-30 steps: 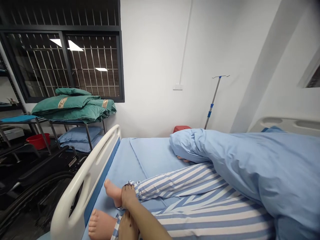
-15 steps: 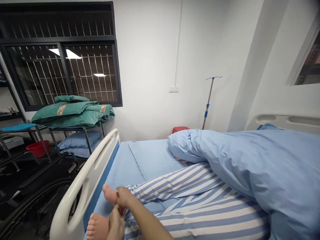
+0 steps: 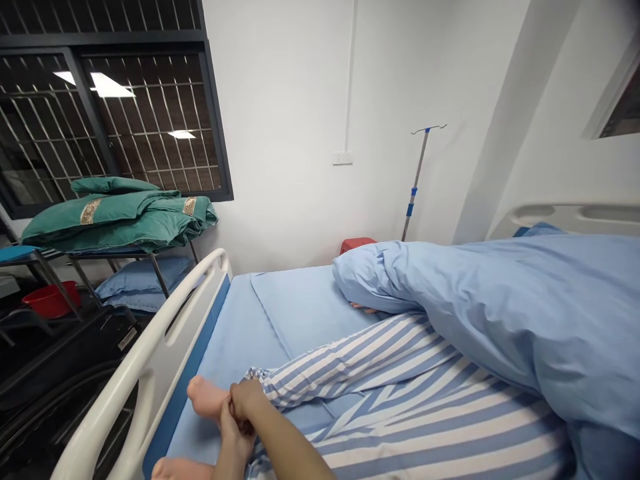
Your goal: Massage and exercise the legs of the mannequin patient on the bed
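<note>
A lying person's two bare feet stick out of striped blue-and-white trousers (image 3: 380,387) at the near end of the bed. My right hand (image 3: 245,400) grips the ankle of the far foot (image 3: 206,398), and my left hand (image 3: 231,430) presses on that ankle from below, close against my right. The near foot (image 3: 177,470) is cut off by the bottom edge. A light blue quilt (image 3: 480,313) covers the person's upper body, and the fingers of their hand (image 3: 363,307) peek out from under it.
A white bed rail (image 3: 150,347) runs along the left of the blue mattress (image 3: 250,333). Beyond it are a black wheelchair (image 3: 55,380) and a metal rack with green bedding (image 3: 115,217) and blue pillows (image 3: 145,283). An IV pole (image 3: 415,183) stands behind the bed.
My left hand has moved up from the near ankle to the far ankle, next to my right hand. My view has tilted, pushing the near foot towards the bottom edge.
</note>
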A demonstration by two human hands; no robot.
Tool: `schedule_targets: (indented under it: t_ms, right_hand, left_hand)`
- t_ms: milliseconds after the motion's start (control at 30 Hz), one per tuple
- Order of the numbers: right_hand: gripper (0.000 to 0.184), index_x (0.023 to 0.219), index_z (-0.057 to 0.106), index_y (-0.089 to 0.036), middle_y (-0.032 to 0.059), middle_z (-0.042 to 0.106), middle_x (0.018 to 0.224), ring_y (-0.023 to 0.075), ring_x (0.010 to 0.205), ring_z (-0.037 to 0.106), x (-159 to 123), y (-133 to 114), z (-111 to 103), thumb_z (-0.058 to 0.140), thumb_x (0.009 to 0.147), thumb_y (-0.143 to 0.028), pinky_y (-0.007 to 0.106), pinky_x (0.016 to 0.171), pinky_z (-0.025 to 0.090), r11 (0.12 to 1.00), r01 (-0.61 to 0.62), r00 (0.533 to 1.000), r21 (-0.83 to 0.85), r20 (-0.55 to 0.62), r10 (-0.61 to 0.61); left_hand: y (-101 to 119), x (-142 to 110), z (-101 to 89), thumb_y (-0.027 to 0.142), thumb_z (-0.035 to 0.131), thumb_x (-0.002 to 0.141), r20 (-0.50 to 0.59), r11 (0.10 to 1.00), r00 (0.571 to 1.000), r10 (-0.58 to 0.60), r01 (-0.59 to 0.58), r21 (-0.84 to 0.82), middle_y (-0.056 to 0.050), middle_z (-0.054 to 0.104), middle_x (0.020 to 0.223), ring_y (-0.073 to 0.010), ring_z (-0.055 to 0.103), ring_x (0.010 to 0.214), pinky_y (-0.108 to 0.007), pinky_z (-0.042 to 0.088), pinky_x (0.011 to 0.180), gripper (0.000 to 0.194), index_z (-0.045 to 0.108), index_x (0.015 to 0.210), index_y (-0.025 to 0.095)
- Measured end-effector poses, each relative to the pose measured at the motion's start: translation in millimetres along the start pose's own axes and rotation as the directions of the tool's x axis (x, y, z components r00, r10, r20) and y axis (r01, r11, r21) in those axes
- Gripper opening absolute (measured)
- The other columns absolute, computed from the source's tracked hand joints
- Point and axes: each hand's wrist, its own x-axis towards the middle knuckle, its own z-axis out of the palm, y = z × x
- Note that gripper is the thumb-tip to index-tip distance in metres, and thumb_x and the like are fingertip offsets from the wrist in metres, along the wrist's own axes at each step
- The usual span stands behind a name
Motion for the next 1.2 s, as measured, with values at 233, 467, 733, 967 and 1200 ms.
schedule_targets:
  t_ms: [233, 467, 733, 967, 1200]
  right_hand:
    - [0.047, 0.098, 0.066, -0.02, 0.0074, 0.068, 0.097, 0.0269, 0.086, 0.064, 29.9, 8.9, -7.1, 0.07, 0.052, -0.024, 0.039, 0.077, 0.05, 0.999, 0.04, 0.957, -0.031, 0.288, -0.03]
    - [0.039, 0.09, 0.067, -0.02, 0.0065, 0.069, 0.091, 0.0256, 0.078, 0.064, 31.3, 14.1, -3.6, 0.07, 0.051, -0.021, 0.036, 0.067, 0.051, 0.997, 0.08, 0.961, -0.01, 0.268, -0.074]
    - [0.044, 0.1, 0.063, -0.022, 0.0063, 0.067, 0.099, 0.0259, 0.087, 0.062, 11.2, 15.9, -2.3, 0.067, 0.057, -0.03, 0.037, 0.073, 0.049, 0.992, 0.124, 0.986, -0.035, 0.117, -0.119]
    - [0.039, 0.097, 0.062, -0.021, 0.0078, 0.067, 0.097, 0.0263, 0.086, 0.062, 3.3, 17.7, 0.5, 0.063, 0.06, -0.031, 0.037, 0.071, 0.048, 0.993, 0.117, 0.993, -0.033, 0.013, -0.117]
    - [0.033, 0.099, 0.059, -0.017, 0.0106, 0.066, 0.096, 0.0263, 0.088, 0.061, -2.3, 18.0, 10.6, 0.051, 0.072, -0.034, 0.04, 0.077, 0.045, 0.993, 0.095, 0.986, -0.066, -0.133, -0.103]
  left_hand:
    - [-7.6, 16.2, 0.2, 0.051, 0.059, 0.064, -0.121, 0.992, 0.985, -0.125, 0.127, 0.008, -0.001, 0.055, 0.067, -0.017, 0.054, 0.06, -0.028, 0.045, 0.053, 0.033, 0.054, 0.073, 0.02]
    - [-8.5, 21.6, -5.1, 0.055, 0.059, 0.066, -0.14, 0.989, 0.981, -0.138, 0.144, 0.036, -0.003, 0.054, 0.077, -0.0164, 0.054, 0.07, -0.028, 0.047, 0.061, 0.039, 0.052, 0.079, 0.019]
    - [-11.3, 19.6, -5.4, 0.049, 0.058, 0.071, -0.114, 0.992, 0.987, -0.117, 0.122, 0.04, -0.001, 0.053, 0.077, -0.0136, 0.051, 0.068, -0.026, 0.045, 0.062, 0.031, 0.053, 0.077, 0.02]
    - [-12.1, 20.1, -8.1, 0.046, 0.059, 0.071, -0.077, 0.993, 0.991, -0.105, 0.109, 0.043, -0.001, 0.054, 0.075, -0.0137, 0.052, 0.066, -0.025, 0.045, 0.061, 0.028, 0.054, 0.077, 0.019]
    - [-11.0, 14.0, -4.2, 0.052, 0.056, 0.072, -0.072, 0.995, 0.994, -0.077, 0.082, 0.062, -0.001, 0.057, 0.07, -0.0136, 0.054, 0.061, -0.025, 0.045, 0.056, 0.035, 0.055, 0.073, 0.017]
